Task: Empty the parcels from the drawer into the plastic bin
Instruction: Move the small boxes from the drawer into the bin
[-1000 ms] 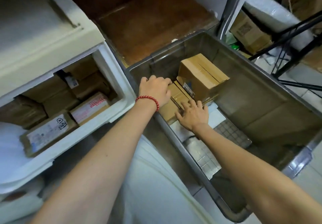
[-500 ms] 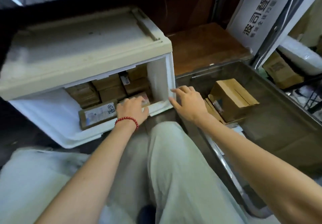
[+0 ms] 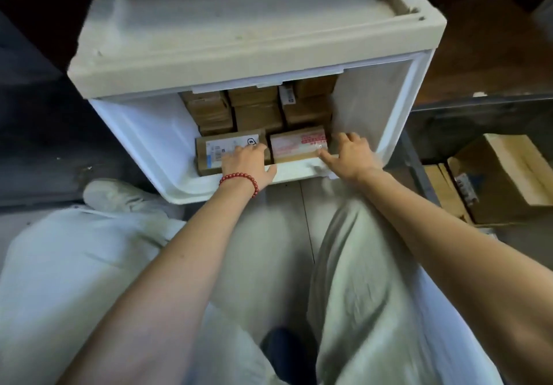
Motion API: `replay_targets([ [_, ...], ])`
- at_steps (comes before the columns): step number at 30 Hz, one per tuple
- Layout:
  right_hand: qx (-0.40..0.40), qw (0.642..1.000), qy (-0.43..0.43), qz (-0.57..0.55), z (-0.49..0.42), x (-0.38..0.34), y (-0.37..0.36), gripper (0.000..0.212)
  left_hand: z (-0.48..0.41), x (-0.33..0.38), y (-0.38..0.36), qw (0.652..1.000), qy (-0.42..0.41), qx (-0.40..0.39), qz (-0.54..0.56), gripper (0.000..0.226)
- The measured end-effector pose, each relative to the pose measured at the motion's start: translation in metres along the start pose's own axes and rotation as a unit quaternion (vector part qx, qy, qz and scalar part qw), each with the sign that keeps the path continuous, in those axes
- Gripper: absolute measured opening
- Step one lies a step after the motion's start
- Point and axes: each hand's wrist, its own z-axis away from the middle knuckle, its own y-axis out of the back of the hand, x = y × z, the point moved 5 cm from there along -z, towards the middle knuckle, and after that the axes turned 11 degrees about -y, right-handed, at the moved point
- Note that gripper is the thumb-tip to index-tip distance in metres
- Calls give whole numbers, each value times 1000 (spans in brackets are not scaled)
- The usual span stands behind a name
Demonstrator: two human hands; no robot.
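The white drawer point(image 3: 149, 142) stands pulled open from its cream cabinet point(image 3: 239, 25) and holds several brown cardboard parcels stacked at the back point(image 3: 257, 115). Two parcels lie at the front. My left hand point(image 3: 248, 163) grips the white-labelled parcel point(image 3: 215, 151), fingers on top and thumb at its front. My right hand point(image 3: 350, 157) grips the right end of the red-printed parcel point(image 3: 296, 145), thumb along its front edge. The dark plastic bin point(image 3: 419, 172) sits to the right with cardboard parcels point(image 3: 505, 175) inside.
My legs in light trousers fill the lower half, knees either side of the drawer front. A white shoe point(image 3: 110, 193) lies at the left of the drawer. A brown wooden surface point(image 3: 478, 49) is behind the bin.
My right hand moved from the drawer's right wall onto the red-printed parcel. My left hand shifted left onto the white-labelled parcel. The camera swung left, so the bin is now at the right edge.
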Motion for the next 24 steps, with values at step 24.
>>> replay_targets([
  [24,-88,948,-76,-297,-33,-3,-17,60,-56,3,-40,977,78,36,197,50],
])
